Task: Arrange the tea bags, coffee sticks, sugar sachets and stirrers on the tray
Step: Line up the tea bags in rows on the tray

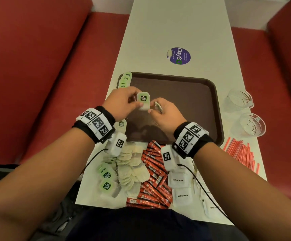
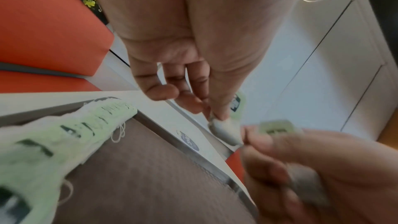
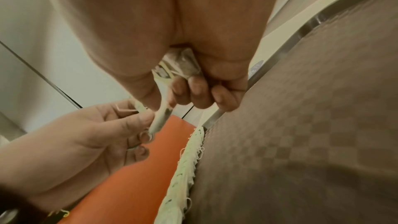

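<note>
We are early in the task: only a row of tea bags (image 1: 125,80) lines the tray (image 1: 184,94) beyond our left hand (image 1: 122,103). That hand pinches a green-tagged tea bag (image 1: 143,100) over the tray; our right hand (image 1: 165,113) grips more bags (image 1: 158,107). Coffee sticks (image 1: 154,174), sugar sachets (image 1: 179,186) and stirrers (image 1: 242,153) wait on the tabletop (image 1: 176,32).

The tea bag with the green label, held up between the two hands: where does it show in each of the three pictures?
Head view: the tea bag is at centre, above the brown tray, pinched by the left hand.
Left wrist view: right of centre, seen edge-on under the thumb.
Right wrist view: lower left of centre, a thin pale edge.
Shared landmark: the row of tea bags along the tray's left rim.
</note>
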